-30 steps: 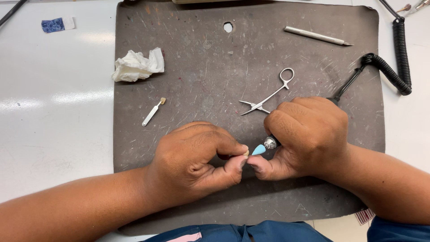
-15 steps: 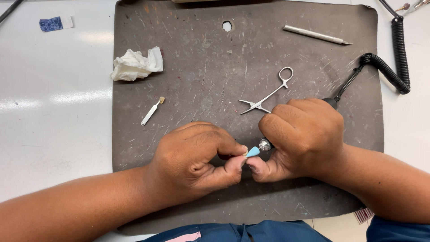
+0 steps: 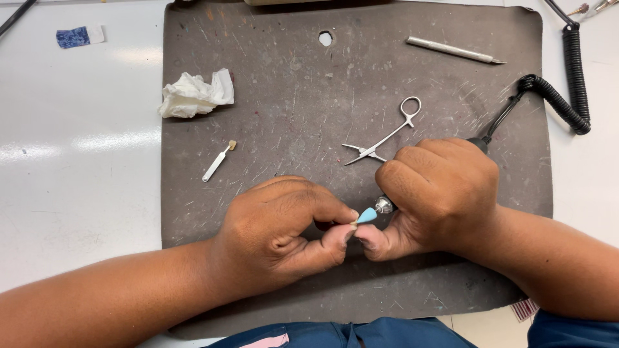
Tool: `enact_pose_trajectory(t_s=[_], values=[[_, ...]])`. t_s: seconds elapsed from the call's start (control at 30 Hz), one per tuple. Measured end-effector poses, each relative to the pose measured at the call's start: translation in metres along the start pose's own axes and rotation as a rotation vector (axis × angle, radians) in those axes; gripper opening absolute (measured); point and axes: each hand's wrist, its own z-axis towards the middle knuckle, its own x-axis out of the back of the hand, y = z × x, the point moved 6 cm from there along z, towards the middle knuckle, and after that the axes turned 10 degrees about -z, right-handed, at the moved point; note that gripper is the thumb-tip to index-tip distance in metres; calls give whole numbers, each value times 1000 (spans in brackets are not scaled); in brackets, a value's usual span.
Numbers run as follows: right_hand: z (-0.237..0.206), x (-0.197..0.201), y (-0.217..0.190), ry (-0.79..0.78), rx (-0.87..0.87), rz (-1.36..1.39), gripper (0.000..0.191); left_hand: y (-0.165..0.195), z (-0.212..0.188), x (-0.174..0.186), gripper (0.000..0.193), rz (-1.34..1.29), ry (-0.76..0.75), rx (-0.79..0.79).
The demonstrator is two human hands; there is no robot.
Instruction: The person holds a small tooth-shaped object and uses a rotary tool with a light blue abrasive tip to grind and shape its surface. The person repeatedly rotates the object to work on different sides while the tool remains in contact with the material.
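Observation:
My right hand point(image 3: 438, 193) is closed around a rotary handpiece whose metal nose point(image 3: 384, 205) carries a light blue cone-shaped tip point(image 3: 367, 215). A black coiled cord point(image 3: 554, 96) runs from the handpiece to the upper right. My left hand point(image 3: 284, 232) pinches a very small piece between thumb and forefinger, right against the blue tip; the piece is mostly hidden by the fingers. Both hands rest low on a scratched grey work mat point(image 3: 290, 116).
On the mat lie small metal scissors point(image 3: 383, 138), a small white brush stick point(image 3: 218, 162), a crumpled white tissue point(image 3: 193, 95) and a slim metal hand tool point(image 3: 454, 50). A blue-and-white scrap point(image 3: 78, 35) lies on the white table at the far left.
Both hands have stayed together on the mat, with only slight shifts of the fingers and the blue tip against the small piece.

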Motion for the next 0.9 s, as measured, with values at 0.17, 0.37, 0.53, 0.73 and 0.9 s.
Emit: enact_pose_trajectory(t_s=[0.17,0.37,0.53,0.73,0.9], values=[[0,0,0,2,-12,14,64,0,1,-1,16,-21,-10,1],[0,0,0,8,-9,10,66,1,2,-1,15,-18,-22,16],[-1,0,0,7,-2,3,66,0,2,-1,15,-38,-27,24],[-2,-1,1,4,-5,-8,65,-1,2,0,16,-24,-20,-5],[-2,-2,2,11,-14,-6,66,1,1,1,18,12,-22,-20]])
